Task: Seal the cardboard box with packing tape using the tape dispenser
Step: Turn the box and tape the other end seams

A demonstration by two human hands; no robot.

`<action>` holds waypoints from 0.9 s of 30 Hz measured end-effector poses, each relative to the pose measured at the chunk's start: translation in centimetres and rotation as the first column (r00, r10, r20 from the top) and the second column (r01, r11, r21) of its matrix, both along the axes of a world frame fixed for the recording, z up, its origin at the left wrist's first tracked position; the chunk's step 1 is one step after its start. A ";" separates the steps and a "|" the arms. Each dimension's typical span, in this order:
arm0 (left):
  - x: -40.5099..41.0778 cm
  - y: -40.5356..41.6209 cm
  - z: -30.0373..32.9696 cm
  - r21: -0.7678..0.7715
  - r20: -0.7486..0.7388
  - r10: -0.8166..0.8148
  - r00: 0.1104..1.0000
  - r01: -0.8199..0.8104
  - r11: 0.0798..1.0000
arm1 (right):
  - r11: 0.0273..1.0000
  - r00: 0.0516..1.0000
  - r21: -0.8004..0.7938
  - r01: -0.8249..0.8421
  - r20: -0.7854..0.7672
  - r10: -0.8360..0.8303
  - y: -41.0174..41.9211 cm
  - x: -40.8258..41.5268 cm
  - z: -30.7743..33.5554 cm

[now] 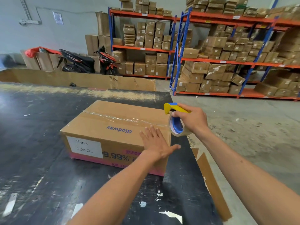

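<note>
Leftmost, a white label [84, 147] handwritten "Sku 7302" sits on the near side of the cardboard box [113, 127], which rests on a scuffed black table [32, 135]. Clear packing tape [113, 118] runs along the box's closed top seam. Next, the left hand [158, 143] lies flat on the box's right end, fingers spread open. Beyond that edge, the right hand [192, 120] grips a yellow-and-blue tape dispenser [175, 120], fingers closed around its handle.
</note>
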State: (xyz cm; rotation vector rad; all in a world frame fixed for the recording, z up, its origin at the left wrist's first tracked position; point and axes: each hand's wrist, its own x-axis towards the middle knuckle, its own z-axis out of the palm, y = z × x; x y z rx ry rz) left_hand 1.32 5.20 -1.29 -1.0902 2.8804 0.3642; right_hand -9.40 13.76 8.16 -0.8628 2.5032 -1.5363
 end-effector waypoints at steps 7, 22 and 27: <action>4.2 -4.8 0.4 -0.052 -0.039 -0.320 0.947 0.318 0.947 | 0.999 0.999 0.005 -0.034 0.011 0.034 -0.8 0.6 -0.2; 7.7 -7.4 -1.1 -0.327 0.070 -0.336 0.939 0.340 0.882 | 0.989 0.989 0.006 -0.147 0.020 0.146 -2.1 2.6 -1.2; 8.6 -10.2 -0.9 -0.321 0.103 -0.423 0.900 0.433 0.842 | 0.986 0.984 -0.006 -0.169 0.051 0.169 -1.7 2.7 -1.2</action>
